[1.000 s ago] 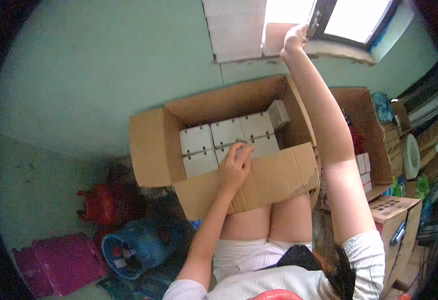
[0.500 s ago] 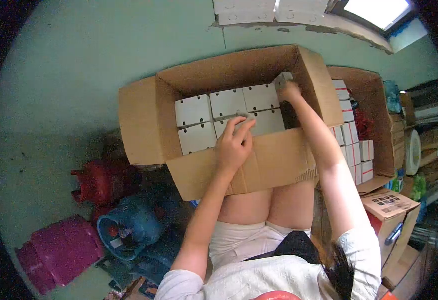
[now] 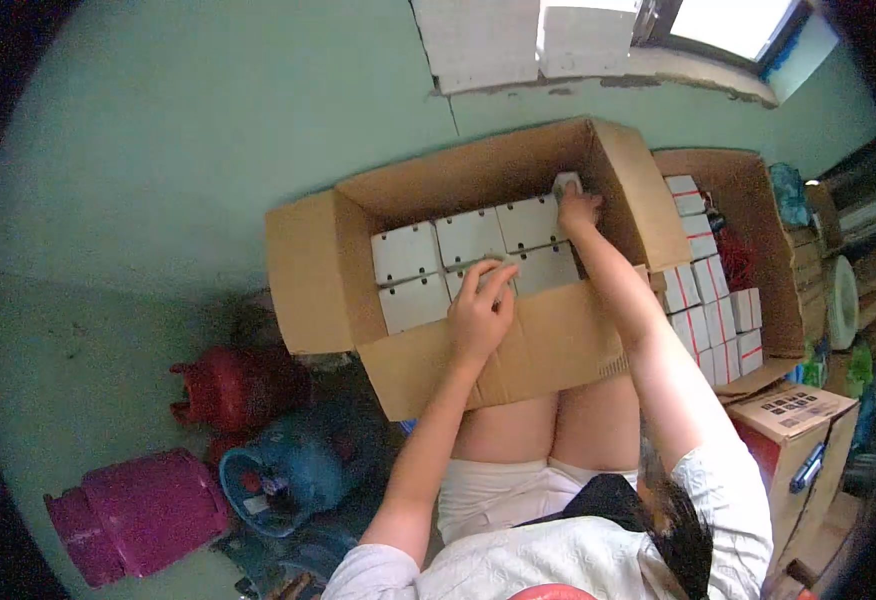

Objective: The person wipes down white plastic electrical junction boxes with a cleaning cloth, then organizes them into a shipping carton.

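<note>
A large open cardboard carton (image 3: 358, 255) stands before me, holding two rows of white boxes (image 3: 470, 237) with small dark holes at their edges. At the carton's right end, my right hand (image 3: 580, 210) is closed on a narrow white box (image 3: 566, 181), set in the gap beside the back row. Most of that box is hidden by the hand and its neighbours. My left hand (image 3: 482, 312) lies over the near flap (image 3: 558, 335), its bent fingers apart and reaching over a front-row box.
A second carton (image 3: 778, 270) to the right holds white boxes with red stripes (image 3: 710, 280) and red cord. A smaller cardboard box (image 3: 793, 410) stands below it. Gas cylinders, purple (image 3: 143, 515), blue (image 3: 283, 475) and red (image 3: 233, 390), are at the left. Green wall (image 3: 208, 120) behind.
The narrow white box in my right hand has gone lower into the carton's right end. My left hand keeps its place over the near flap. The view has shifted slightly.
</note>
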The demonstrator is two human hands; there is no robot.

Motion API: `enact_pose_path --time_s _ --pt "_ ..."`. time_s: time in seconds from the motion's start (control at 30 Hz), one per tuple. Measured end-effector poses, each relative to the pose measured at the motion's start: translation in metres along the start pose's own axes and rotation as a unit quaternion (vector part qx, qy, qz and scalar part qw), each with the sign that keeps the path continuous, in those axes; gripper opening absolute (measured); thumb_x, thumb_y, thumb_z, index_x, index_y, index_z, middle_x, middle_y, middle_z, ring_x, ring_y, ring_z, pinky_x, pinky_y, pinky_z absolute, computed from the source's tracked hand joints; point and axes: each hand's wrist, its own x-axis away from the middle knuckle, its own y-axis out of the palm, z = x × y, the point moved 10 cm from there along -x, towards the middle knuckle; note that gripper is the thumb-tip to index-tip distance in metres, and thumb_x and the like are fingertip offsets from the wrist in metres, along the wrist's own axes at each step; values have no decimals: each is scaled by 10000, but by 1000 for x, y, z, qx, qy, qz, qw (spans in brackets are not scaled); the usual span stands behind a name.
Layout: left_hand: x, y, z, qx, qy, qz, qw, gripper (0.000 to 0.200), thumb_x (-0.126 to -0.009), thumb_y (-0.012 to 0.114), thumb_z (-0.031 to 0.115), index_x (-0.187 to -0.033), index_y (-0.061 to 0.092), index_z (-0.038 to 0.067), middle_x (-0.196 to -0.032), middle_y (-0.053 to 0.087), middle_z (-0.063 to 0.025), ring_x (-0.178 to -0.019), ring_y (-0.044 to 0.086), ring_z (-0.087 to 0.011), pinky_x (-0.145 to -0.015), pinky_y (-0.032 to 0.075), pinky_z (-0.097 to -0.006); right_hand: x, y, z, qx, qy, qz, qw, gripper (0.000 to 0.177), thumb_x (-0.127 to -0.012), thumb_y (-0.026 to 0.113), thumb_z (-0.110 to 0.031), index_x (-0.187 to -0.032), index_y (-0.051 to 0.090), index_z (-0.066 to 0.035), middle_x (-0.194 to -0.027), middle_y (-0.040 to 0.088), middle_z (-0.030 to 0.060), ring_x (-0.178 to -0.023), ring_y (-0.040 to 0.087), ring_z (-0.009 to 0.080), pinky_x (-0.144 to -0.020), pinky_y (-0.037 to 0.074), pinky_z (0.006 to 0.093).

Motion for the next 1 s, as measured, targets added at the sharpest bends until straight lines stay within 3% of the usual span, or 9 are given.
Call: enact_pose_path --time_s 0.03,0.07,0.13,0.33,0.43,0.53,0.73,0.93,1.0 --pt "1 0 0 7 -9 -2 1000 290 -813 603 30 -1072 672 143 -1089 605 -79 -870 650 -256 -691 549 -337 40 -45 5 -306 111 54 944 487 -906 509 -186 -1365 415 -53 -1379 414 275 -1248 414 457 -966 439 493" --pt "1 0 0 14 -17 -5 1000 285 -816 601 31 -1069 673 140 -1086 606 -82 -869 649 -257 -692 548 -337 58 -78 -4 -316 106 62 941 487 -906 509 -186 -1365 415 -53 -1379 414 275 -1248 414 457 -966 439 493" --pt "1 1 -1 26 -36 -14 999 271 -817 605 38 -1058 676 141 -1085 607 -81 -893 647 -269 -707 543 -347 77 -89 -39 140 -27 -121 982 688 -891 584 -341 -1428 315 -4 -1341 491 248 -1227 500 372 -981 439 484" --pt "1 -10 2 -7 -16 33 999 276 -828 598 56 -1078 672 143 -1088 602 -83 -873 644 -260 -682 537 -328 62 -116 -31 27 -56 -106 992 471 -818 616 -163 -1244 488 -8 -1175 603 235 -1030 617 415 -890 499 479" --pt "2 -5 -11 32 -101 2 994 283 -824 600 55 -1083 671 141 -1090 598 -84 -902 633 -263 -724 532 -335 97 -164 -33 -44 -86 10 995 315 -810 570 -66 -1106 493 12 -1088 610 246 -974 612 449 -844 501 495" --pt "1 -9 -3 13 -37 47 998 253 -830 594 76 -1058 676 148 -1092 600 -47 -744 637 -211 -634 521 -326 143 -205 -28 -81 -116 117 983 253 -832 517 -5 -1075 450 13 -1067 572 211 -941 615 423 -790 502 486" --pt "3 -11 -4 -13 -8 72 997 348 -850 595 76 -1197 577 92 -1120 594 -107 -1009 594 -287 -806 494 -378 196 -251 -11 -428 -225 225 846 227 -865 484 8 -1084 445 -38 -1031 541 153 -975 581 304 -821 483 423" --pt "-3 -30 -3 37 -58 140 988 324 -878 583 70 -1199 552 40 -1136 596 -124 -1048 574 -268 -835 463 -334 187 -229 0 -635 -214 108 735 288 -1019 389 -298 -1190 434 -71 -1092 553 73 -909 616 184 -642 574 292" --pt "-16 -37 37 45 13 141 989 291 -874 585 70 -1163 574 34 -1136 587 -132 -1055 566 -279 -845 465 -347 183 -222 7 -628 -220 107 739 301 -1017 406 -293 -1218 428 -70 -1092 557 84 -940 619 199 -689 578 319"
